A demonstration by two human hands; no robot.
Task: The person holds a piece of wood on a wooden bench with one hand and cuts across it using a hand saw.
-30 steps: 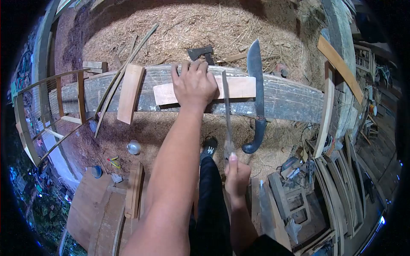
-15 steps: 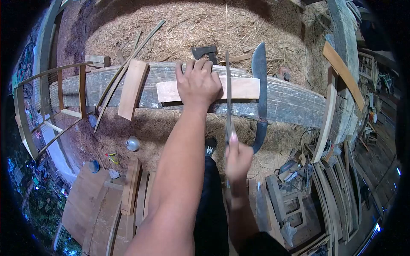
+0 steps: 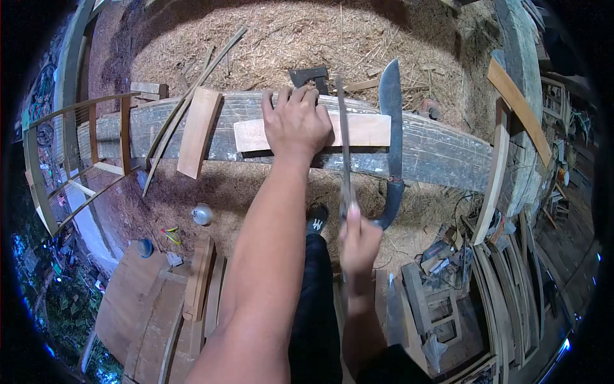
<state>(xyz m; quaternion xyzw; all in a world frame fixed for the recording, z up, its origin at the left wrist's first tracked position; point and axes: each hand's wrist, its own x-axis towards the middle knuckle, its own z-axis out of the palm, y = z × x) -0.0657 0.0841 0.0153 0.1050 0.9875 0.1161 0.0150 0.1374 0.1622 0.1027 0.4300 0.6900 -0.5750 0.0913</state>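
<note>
A short pale wooden board [image 3: 368,131] lies crosswise on a weathered grey beam [image 3: 441,150]. My left hand [image 3: 296,125] presses it down from above, fingers curled over its far edge. My right hand [image 3: 359,246], a little blurred, is closed round the near end of a saw [image 3: 345,134]. The saw appears almost edge-on as a thin dark strip crossing the board just right of my left hand. A broad-bladed machete [image 3: 391,121] lies at the board's right end, its dark curved handle towards me.
Another board [image 3: 199,131] and thin strips [image 3: 169,125] lie across the beam's left part. Beyond are a dark axe-like head [image 3: 308,77] and wood shavings. A slatted frame [image 3: 125,134] stands left. Timber lengths [image 3: 199,281] lie below; a leaning strip [image 3: 492,173] stands right.
My right hand has shifted slightly towards me and to the right with the saw, which leans a little more. My left hand stays on the board. The whole view has shifted slightly.
</note>
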